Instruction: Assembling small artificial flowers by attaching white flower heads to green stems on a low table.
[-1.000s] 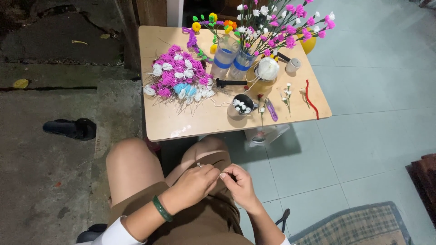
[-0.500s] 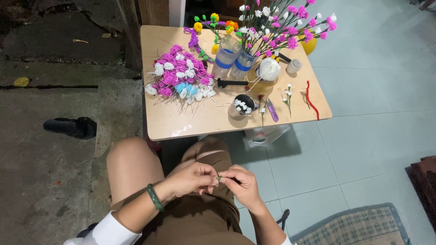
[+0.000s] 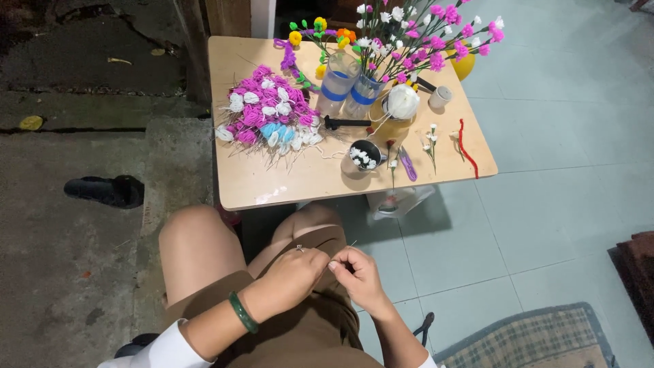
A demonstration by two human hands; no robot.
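Left hand (image 3: 294, 274): hovering over the lap, a green bangle (image 3: 242, 312) sitting on its wrist; fingers (image 3: 319, 260) pinching together on a thin wire stem (image 3: 349, 245).

Right hand (image 3: 359, 272): meeting the left hand at its 3 o'clock, fingertips touching it; fingers curling together on the same stem, whose tip is poking up at 12 o'clock from the hands. What the stem carries is too small to tell.

Bench (image 3: 272, 184): standing at 12 o'clock from the hands, well apart from them, just beyond the knees.

On the bench:
- pile of purple, white and blue handmade flowers (image 3: 267, 116), lying at the 9 o'clock side;
- two clear cups with blue bands (image 3: 349, 88), holding upright sprays of pink and white flowers (image 3: 429, 31);
- small dark cup of white blossoms (image 3: 364, 155), sitting near the front edge;
- purple scissors (image 3: 407, 165), lying just beside that cup at its 3 o'clock;
- red pipe cleaner (image 3: 466, 148), lying at the 3 o'clock edge.

Floor: a black sandal (image 3: 103, 191) resting at the bench's 9 o'clock.
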